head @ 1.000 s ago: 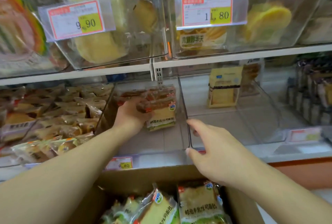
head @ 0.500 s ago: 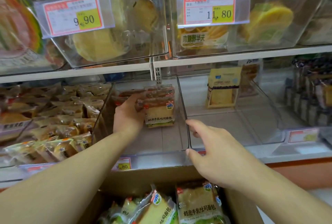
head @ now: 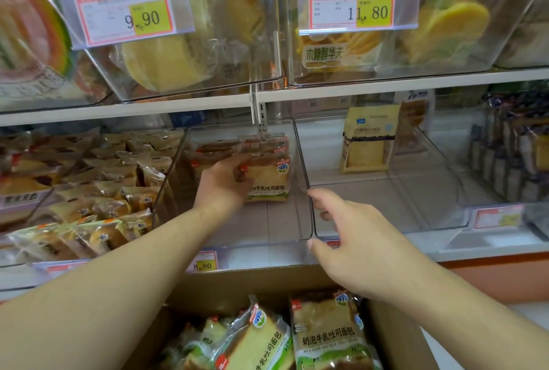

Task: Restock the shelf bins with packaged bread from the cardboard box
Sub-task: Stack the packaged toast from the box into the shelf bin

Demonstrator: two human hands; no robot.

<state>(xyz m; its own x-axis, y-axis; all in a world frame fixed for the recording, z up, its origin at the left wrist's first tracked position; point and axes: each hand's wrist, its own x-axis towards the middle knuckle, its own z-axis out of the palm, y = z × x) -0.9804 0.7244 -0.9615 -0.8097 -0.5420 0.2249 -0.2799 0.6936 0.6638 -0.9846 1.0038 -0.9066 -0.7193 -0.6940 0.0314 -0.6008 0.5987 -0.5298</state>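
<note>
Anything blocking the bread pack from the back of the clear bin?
Yes: the left hand grips a toast pack in the middle clear bin, with other packs stacked directly behind it. The bin floor in front is bare.

Lower shelf (head: 490, 254): clear bins side by side. Left bin (head: 166, 179) packed with small buns, middle bin (head: 300, 162) holds toast packs at the back, right bin (head: 439, 167) one upright yellow bag (head: 368, 138). Upper shelf (head: 386, 84): two tilted bins, tags 9.90 and 11.80.
</note>
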